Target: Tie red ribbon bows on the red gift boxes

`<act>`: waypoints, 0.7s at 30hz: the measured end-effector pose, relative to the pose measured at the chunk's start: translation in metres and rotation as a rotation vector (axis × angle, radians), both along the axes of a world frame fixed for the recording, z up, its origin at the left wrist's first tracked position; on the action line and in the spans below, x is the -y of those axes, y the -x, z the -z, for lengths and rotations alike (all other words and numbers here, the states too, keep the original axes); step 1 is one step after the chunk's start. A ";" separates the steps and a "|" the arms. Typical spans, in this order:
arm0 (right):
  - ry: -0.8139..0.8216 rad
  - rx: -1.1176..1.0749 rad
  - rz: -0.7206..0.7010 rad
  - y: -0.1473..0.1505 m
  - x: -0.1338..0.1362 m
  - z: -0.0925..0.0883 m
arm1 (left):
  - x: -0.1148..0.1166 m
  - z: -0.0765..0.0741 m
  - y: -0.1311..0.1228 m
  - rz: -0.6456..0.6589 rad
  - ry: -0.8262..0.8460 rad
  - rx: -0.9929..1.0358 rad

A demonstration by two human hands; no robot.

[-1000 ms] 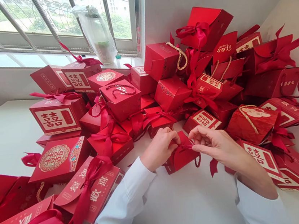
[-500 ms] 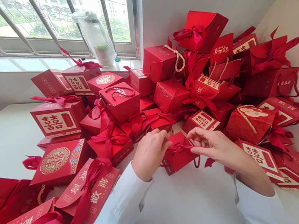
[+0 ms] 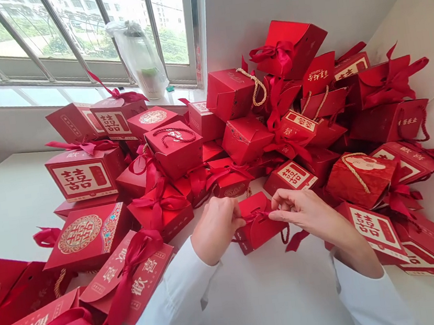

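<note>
A small red gift box with a red ribbon across its top sits on the white table in front of me. My left hand is closed, pinching the ribbon at the box's left side. My right hand pinches the ribbon at the box's right, thumb and forefinger together, other fingers curled. A loose ribbon tail hangs below my right wrist. Both arms wear white sleeves.
A big heap of red gift boxes with bows and rope handles fills the back and right. More boxes lie at the left. A bagged jar stands on the window sill. A white wall rises at the right.
Both hands have drawn slightly nearer each other and lower on the box's ribbon. The view has tilted a little downward.
</note>
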State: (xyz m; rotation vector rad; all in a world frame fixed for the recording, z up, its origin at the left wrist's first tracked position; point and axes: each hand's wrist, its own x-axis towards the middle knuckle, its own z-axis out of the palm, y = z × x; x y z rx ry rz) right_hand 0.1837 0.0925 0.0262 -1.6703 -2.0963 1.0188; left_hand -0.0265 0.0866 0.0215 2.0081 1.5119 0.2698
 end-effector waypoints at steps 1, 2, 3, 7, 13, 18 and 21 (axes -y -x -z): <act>0.001 0.006 -0.009 0.000 0.000 0.000 | -0.002 -0.001 0.002 0.009 0.006 0.004; 0.002 0.016 -0.018 0.000 0.000 -0.001 | -0.003 -0.002 0.004 0.017 0.004 0.004; 0.003 0.025 -0.027 0.001 0.001 -0.002 | -0.005 -0.003 0.007 0.019 -0.003 0.004; 0.015 0.029 -0.025 0.003 0.003 -0.004 | -0.007 -0.008 0.014 0.031 -0.039 0.058; 0.135 -0.138 -0.024 0.001 0.000 0.002 | -0.007 -0.013 0.018 0.129 0.007 0.100; 0.110 -0.135 0.000 0.001 -0.003 0.004 | -0.008 -0.008 0.018 0.080 0.023 -0.002; 0.109 -0.131 0.023 0.001 -0.003 0.003 | -0.006 -0.009 0.017 0.077 0.022 -0.014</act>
